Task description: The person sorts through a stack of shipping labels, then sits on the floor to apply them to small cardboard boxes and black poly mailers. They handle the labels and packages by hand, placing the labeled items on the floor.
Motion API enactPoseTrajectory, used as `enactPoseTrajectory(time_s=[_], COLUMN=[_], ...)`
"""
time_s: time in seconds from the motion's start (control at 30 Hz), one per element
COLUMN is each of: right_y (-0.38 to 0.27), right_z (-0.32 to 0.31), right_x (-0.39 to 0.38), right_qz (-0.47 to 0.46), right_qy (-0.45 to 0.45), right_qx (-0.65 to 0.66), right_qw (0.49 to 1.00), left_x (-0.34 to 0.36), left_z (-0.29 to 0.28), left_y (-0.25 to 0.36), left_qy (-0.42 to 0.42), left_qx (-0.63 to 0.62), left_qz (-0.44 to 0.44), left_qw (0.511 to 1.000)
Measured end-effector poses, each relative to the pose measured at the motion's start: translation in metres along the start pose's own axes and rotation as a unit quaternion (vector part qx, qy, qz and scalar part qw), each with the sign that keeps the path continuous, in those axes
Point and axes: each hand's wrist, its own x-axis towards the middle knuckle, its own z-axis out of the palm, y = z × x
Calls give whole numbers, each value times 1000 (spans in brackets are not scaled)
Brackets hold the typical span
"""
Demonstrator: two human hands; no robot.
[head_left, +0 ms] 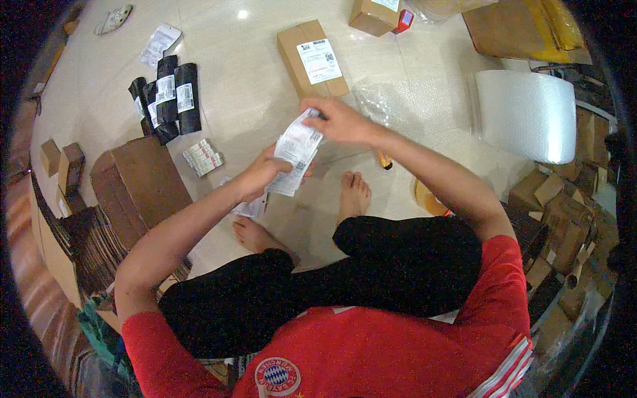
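A stack of white printed shipping labels [298, 147] is held in the air between my two hands, above the floor in front of my feet. My left hand [265, 174] is closed on its lower end, thumb on top. At the upper end the fingers of my right hand [337, 121] are closed on the sheets. A small dark spot shows by the right fingers; what it is I cannot make out. Just beyond the right hand lies a brown cardboard box [297, 60] with a white label [317, 61]. Under my left wrist a white packet [254, 207] partly shows.
Black wrapped parcels [188, 99] and a white packet [160, 45] lie far left, near small white boxes [203, 158] and flat cardboard [142, 192]. Bubble wrap [524, 116] runs along the right. Tape [430, 199] and an orange-black tool [385, 160] lie below my right forearm.
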Motion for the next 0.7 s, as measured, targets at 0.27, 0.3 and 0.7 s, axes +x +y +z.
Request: enactPoseTrajectory(time_s=[0.27, 0.3, 0.7], right_y=[46, 51, 73], right_z=[-108, -107, -61], right_x=[9, 9, -1], right_qz=[46, 28, 61], right_qy=[-14, 16, 118], right_qx=[-77, -103, -141], right_qw=[996, 994, 981], left_x=[90, 99, 115], left_z=[18, 27, 73], left_y=[-57, -65, -101], left_qy=[117, 139, 374], left_qx=[296, 301, 537], left_qz=[146, 168, 342], left_qw=[937, 928, 674])
